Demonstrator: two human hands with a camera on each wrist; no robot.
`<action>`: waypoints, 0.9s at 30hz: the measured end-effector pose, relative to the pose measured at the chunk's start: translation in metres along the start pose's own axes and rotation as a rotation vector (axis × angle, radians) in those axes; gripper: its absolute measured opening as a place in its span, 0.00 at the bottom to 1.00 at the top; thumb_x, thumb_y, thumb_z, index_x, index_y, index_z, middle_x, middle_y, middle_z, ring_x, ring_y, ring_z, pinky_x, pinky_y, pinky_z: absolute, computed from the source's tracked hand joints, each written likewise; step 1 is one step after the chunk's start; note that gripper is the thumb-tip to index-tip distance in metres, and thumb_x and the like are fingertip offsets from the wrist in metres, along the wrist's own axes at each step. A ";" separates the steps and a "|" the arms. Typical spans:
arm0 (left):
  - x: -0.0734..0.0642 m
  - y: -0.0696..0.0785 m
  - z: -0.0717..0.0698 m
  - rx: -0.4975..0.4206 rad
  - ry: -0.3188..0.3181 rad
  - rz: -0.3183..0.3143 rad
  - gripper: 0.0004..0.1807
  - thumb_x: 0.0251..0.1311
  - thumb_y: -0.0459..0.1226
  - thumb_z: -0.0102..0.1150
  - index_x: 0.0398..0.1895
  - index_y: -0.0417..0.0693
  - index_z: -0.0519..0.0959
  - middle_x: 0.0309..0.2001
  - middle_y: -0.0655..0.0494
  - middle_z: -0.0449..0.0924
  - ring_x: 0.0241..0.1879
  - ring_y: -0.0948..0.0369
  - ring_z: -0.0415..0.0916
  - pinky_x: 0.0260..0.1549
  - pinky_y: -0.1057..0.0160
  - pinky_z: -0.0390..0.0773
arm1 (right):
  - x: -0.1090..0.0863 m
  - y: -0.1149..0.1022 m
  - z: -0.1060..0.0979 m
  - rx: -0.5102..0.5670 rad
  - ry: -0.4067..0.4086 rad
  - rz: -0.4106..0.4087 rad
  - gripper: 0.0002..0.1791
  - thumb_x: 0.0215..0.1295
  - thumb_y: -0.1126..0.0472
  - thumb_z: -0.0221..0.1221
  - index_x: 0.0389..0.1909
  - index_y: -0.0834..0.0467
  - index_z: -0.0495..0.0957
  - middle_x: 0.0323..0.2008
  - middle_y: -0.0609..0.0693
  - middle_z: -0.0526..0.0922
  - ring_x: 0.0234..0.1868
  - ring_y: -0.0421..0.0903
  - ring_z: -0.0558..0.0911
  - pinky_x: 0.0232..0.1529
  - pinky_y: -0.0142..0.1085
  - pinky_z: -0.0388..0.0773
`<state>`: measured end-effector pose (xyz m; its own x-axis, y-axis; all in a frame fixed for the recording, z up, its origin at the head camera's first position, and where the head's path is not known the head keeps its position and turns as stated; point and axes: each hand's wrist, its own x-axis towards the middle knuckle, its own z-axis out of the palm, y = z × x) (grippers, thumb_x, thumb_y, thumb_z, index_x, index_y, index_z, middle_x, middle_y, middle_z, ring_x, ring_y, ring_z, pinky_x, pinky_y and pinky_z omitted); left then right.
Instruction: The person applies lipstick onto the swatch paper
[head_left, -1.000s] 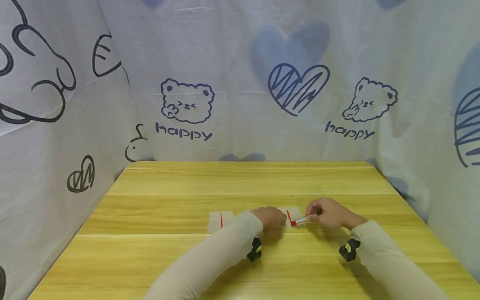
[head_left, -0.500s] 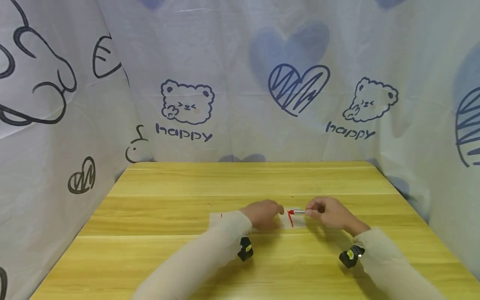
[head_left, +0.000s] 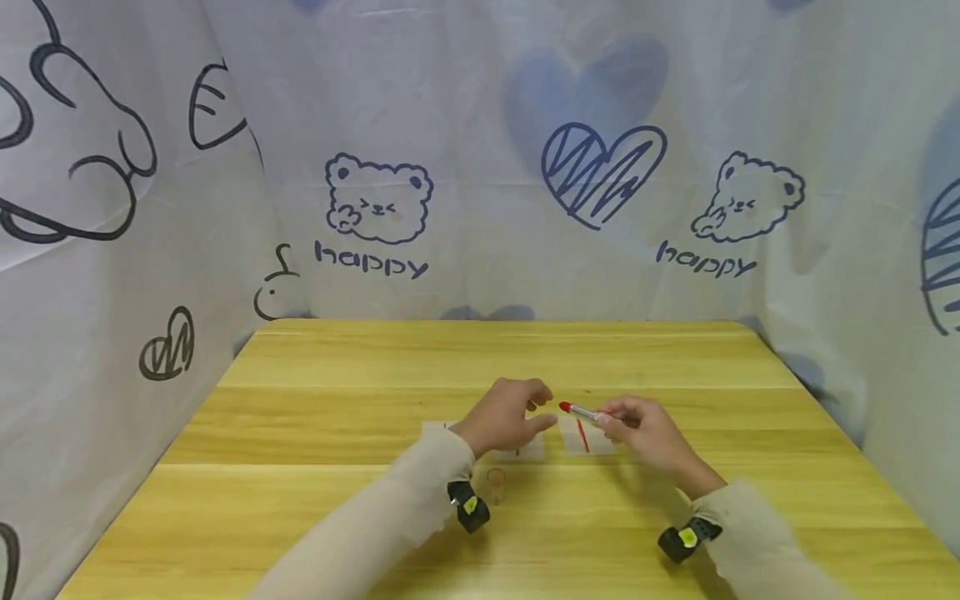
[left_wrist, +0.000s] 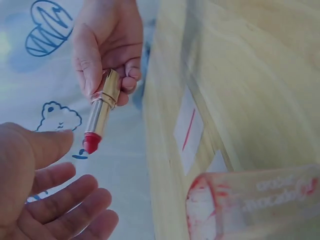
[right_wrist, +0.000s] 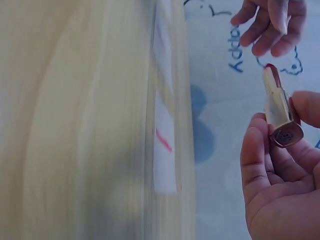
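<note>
My right hand (head_left: pixel 651 437) pinches a lipstick (head_left: pixel 579 412) by its base, and its red tip points left toward my left hand. The lipstick (left_wrist: pixel 101 112) has a metallic case, seen up close in the left wrist view. My left hand (head_left: pixel 504 415) is held just left of the tip, thumb and fingers spread apart, with nothing in it. Below the lipstick lies a white paper square (head_left: pixel 597 442) with one red stroke. The see-through lipstick cap (head_left: pixel 496 486), smeared red inside, stands on the table near my left wrist.
Two more paper squares lie to the left, a middle paper (head_left: pixel 533 451) and a left paper (head_left: pixel 432 429), partly covered by my left hand and sleeve. All rest on the wooden table (head_left: pixel 337 517), with a printed curtain (head_left: pixel 472 108) hung behind it.
My right hand has lifted the lipstick off the right paper after its tip was at the red stroke. My left hand has left that paper's edge, moving up and left with fingers opening.
</note>
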<state>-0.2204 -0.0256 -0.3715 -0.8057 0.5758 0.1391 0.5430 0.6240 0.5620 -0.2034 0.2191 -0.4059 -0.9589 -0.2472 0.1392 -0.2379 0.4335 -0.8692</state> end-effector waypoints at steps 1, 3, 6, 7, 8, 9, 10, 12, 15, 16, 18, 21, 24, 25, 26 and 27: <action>-0.003 0.000 -0.001 -0.039 0.022 -0.014 0.18 0.67 0.43 0.58 0.55 0.42 0.77 0.51 0.50 0.80 0.49 0.55 0.78 0.47 0.62 0.77 | -0.001 -0.002 0.003 0.028 0.003 -0.001 0.13 0.70 0.61 0.57 0.45 0.69 0.78 0.36 0.60 0.81 0.35 0.55 0.80 0.36 0.43 0.80; -0.007 -0.001 -0.003 -0.109 0.058 -0.043 0.17 0.67 0.43 0.58 0.54 0.42 0.77 0.49 0.51 0.80 0.47 0.57 0.78 0.46 0.61 0.77 | -0.003 -0.008 0.008 0.087 0.009 -0.001 0.14 0.71 0.62 0.56 0.47 0.70 0.77 0.36 0.61 0.81 0.35 0.53 0.81 0.37 0.41 0.80; -0.013 -0.003 -0.003 -0.229 0.091 -0.083 0.17 0.67 0.43 0.59 0.53 0.43 0.78 0.46 0.54 0.81 0.44 0.59 0.78 0.45 0.60 0.77 | -0.004 -0.017 0.015 0.185 -0.010 -0.024 0.15 0.73 0.63 0.54 0.48 0.74 0.75 0.37 0.61 0.81 0.34 0.49 0.81 0.38 0.37 0.81; -0.015 -0.003 -0.003 -0.274 0.097 -0.093 0.17 0.66 0.43 0.60 0.52 0.43 0.78 0.45 0.55 0.81 0.43 0.59 0.78 0.45 0.60 0.77 | -0.005 -0.019 0.018 0.217 -0.021 -0.036 0.16 0.73 0.63 0.53 0.48 0.75 0.75 0.36 0.60 0.81 0.34 0.47 0.81 0.38 0.36 0.81; -0.017 -0.004 -0.003 -0.319 0.102 -0.101 0.16 0.66 0.42 0.60 0.52 0.43 0.78 0.44 0.56 0.81 0.43 0.60 0.78 0.44 0.60 0.77 | -0.005 -0.022 0.021 0.248 -0.034 -0.048 0.16 0.74 0.63 0.52 0.48 0.76 0.74 0.36 0.58 0.81 0.34 0.46 0.81 0.38 0.36 0.81; -0.018 -0.005 -0.003 -0.366 0.105 -0.107 0.16 0.65 0.42 0.61 0.51 0.44 0.79 0.43 0.57 0.81 0.42 0.60 0.78 0.43 0.60 0.78 | -0.005 -0.025 0.023 0.281 -0.052 -0.065 0.17 0.75 0.63 0.51 0.48 0.77 0.73 0.35 0.56 0.81 0.33 0.45 0.80 0.38 0.35 0.80; -0.020 -0.006 -0.002 -0.417 0.105 -0.116 0.15 0.65 0.42 0.61 0.50 0.44 0.79 0.42 0.58 0.81 0.42 0.61 0.78 0.43 0.60 0.78 | -0.005 -0.028 0.026 0.316 -0.072 -0.083 0.17 0.75 0.63 0.49 0.47 0.77 0.72 0.35 0.55 0.81 0.33 0.44 0.80 0.38 0.35 0.80; -0.024 -0.009 -0.001 -0.520 0.101 -0.130 0.14 0.64 0.42 0.62 0.50 0.46 0.80 0.42 0.58 0.81 0.42 0.61 0.78 0.43 0.58 0.78 | -0.005 -0.033 0.032 0.395 -0.115 -0.117 0.17 0.77 0.62 0.47 0.46 0.76 0.72 0.34 0.53 0.80 0.32 0.42 0.79 0.37 0.34 0.80; -0.030 -0.012 0.002 -0.660 0.098 -0.132 0.14 0.64 0.43 0.62 0.49 0.46 0.80 0.43 0.57 0.81 0.44 0.60 0.78 0.44 0.57 0.77 | -0.003 -0.039 0.040 0.520 -0.176 -0.158 0.15 0.78 0.61 0.45 0.42 0.70 0.74 0.34 0.51 0.78 0.32 0.40 0.77 0.35 0.31 0.78; -0.031 -0.013 0.003 -0.707 0.101 -0.131 0.14 0.64 0.43 0.62 0.48 0.46 0.80 0.43 0.56 0.81 0.45 0.60 0.78 0.45 0.57 0.77 | -0.003 -0.040 0.042 0.558 -0.192 -0.163 0.14 0.78 0.61 0.45 0.41 0.67 0.74 0.34 0.51 0.78 0.32 0.39 0.77 0.35 0.31 0.78; -0.033 -0.015 0.006 -0.801 0.115 -0.115 0.14 0.65 0.41 0.62 0.49 0.43 0.80 0.45 0.54 0.81 0.47 0.58 0.78 0.46 0.57 0.77 | -0.002 -0.043 0.047 0.618 -0.214 -0.166 0.14 0.78 0.60 0.44 0.39 0.63 0.76 0.33 0.50 0.78 0.31 0.39 0.77 0.34 0.30 0.77; -0.037 -0.016 0.009 -0.952 0.153 -0.097 0.16 0.65 0.37 0.61 0.52 0.35 0.78 0.45 0.53 0.80 0.49 0.56 0.77 0.48 0.58 0.77 | 0.000 -0.047 0.054 0.657 -0.226 -0.146 0.15 0.79 0.59 0.43 0.38 0.59 0.77 0.31 0.49 0.78 0.30 0.38 0.76 0.32 0.29 0.76; -0.039 -0.015 0.013 -1.123 0.199 -0.090 0.20 0.65 0.33 0.60 0.56 0.28 0.74 0.43 0.55 0.79 0.46 0.59 0.77 0.50 0.59 0.76 | 0.003 -0.050 0.060 0.672 -0.237 -0.124 0.16 0.79 0.58 0.42 0.36 0.58 0.77 0.29 0.49 0.78 0.28 0.38 0.75 0.31 0.28 0.75; -0.040 -0.015 0.014 -1.170 0.214 -0.091 0.21 0.65 0.33 0.61 0.56 0.27 0.73 0.42 0.56 0.79 0.45 0.60 0.77 0.50 0.59 0.76 | 0.003 -0.050 0.062 0.676 -0.241 -0.120 0.17 0.79 0.58 0.42 0.36 0.58 0.77 0.29 0.49 0.77 0.27 0.38 0.75 0.30 0.28 0.75; -0.041 -0.016 0.015 -1.214 0.227 -0.089 0.23 0.64 0.34 0.62 0.57 0.26 0.72 0.40 0.57 0.79 0.43 0.61 0.76 0.50 0.60 0.75 | 0.004 -0.051 0.064 0.681 -0.246 -0.114 0.17 0.79 0.58 0.42 0.35 0.57 0.77 0.28 0.48 0.77 0.26 0.38 0.74 0.29 0.28 0.74; -0.042 -0.016 0.016 -1.254 0.237 -0.089 0.25 0.63 0.35 0.63 0.57 0.25 0.71 0.39 0.58 0.79 0.41 0.63 0.76 0.50 0.61 0.75 | 0.005 -0.051 0.066 0.684 -0.251 -0.109 0.17 0.79 0.58 0.42 0.35 0.57 0.77 0.28 0.48 0.77 0.26 0.37 0.74 0.29 0.28 0.74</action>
<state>-0.1913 -0.0508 -0.3995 -0.9200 0.3696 0.1303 -0.0045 -0.3425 0.9395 -0.1856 0.1381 -0.3921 -0.8515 -0.4848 0.1998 -0.1012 -0.2219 -0.9698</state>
